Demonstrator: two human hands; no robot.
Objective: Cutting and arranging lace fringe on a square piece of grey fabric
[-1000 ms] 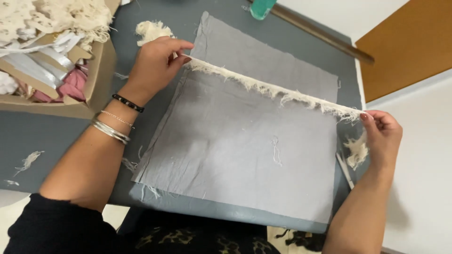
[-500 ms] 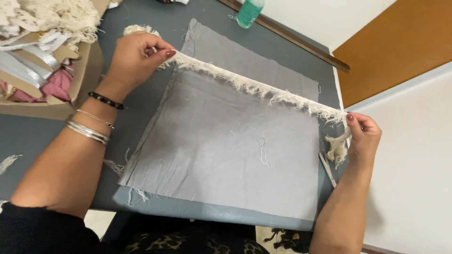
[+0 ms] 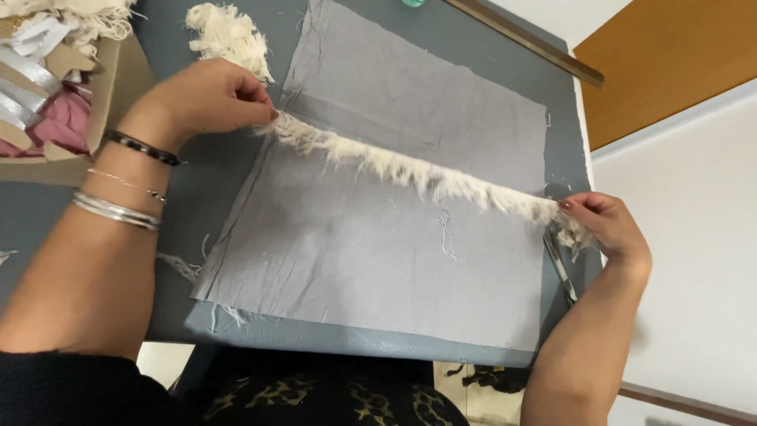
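Fringe trim [image 3: 426, 177], cream and shaggy, stretched taut in a diagonal from upper left of centre down to the right edge, lying across grey cloth [image 3: 378, 252] spread flat on the blue-grey counter [image 3: 197, 181]. Pinched at its upper end by the left hand [image 3: 209, 99], fingers closed on it; gripped at the lower end by the right hand [image 3: 607, 229], fingers curled shut around it. Loose cream tuft [image 3: 229, 35] just above the left hand. Cardboard box [image 3: 71, 102] of scraps at far left.
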